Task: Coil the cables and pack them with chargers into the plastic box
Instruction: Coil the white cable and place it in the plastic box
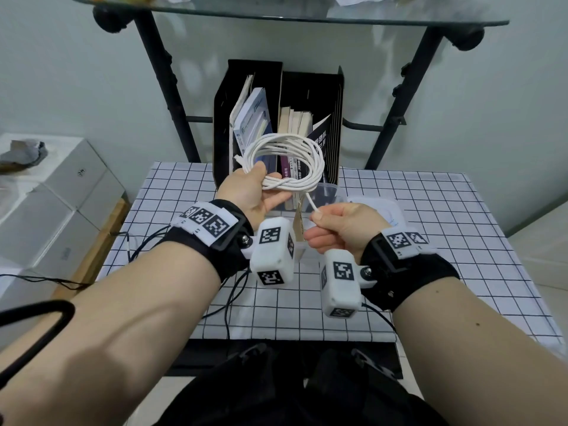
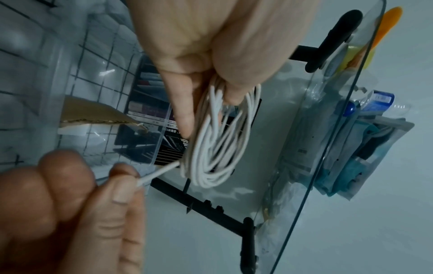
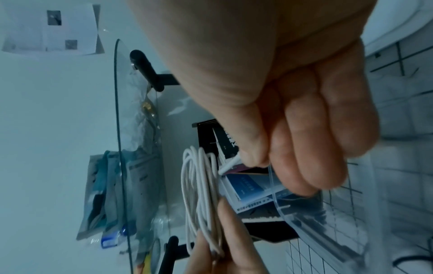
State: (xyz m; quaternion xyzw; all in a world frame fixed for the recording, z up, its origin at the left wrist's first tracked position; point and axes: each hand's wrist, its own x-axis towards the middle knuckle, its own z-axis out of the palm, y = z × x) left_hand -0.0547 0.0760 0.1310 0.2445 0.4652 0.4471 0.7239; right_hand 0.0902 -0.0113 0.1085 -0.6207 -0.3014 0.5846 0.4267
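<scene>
A white cable is wound into a coil of several loops and held up above the table. My left hand grips the coil's lower left side between thumb and fingers; the same coil hangs from that hand in the left wrist view. My right hand pinches the cable's loose end, a short straight length running up to the coil, also visible as the cable end in the right wrist view. The clear plastic box stands on the table just behind the hands, mostly hidden by them. No chargers are visible.
A checked tablecloth covers the table. A black file holder with books stands behind the box. A glass shelf on black legs spans overhead. White cartons are stacked at the left. A white lid lies right of the box.
</scene>
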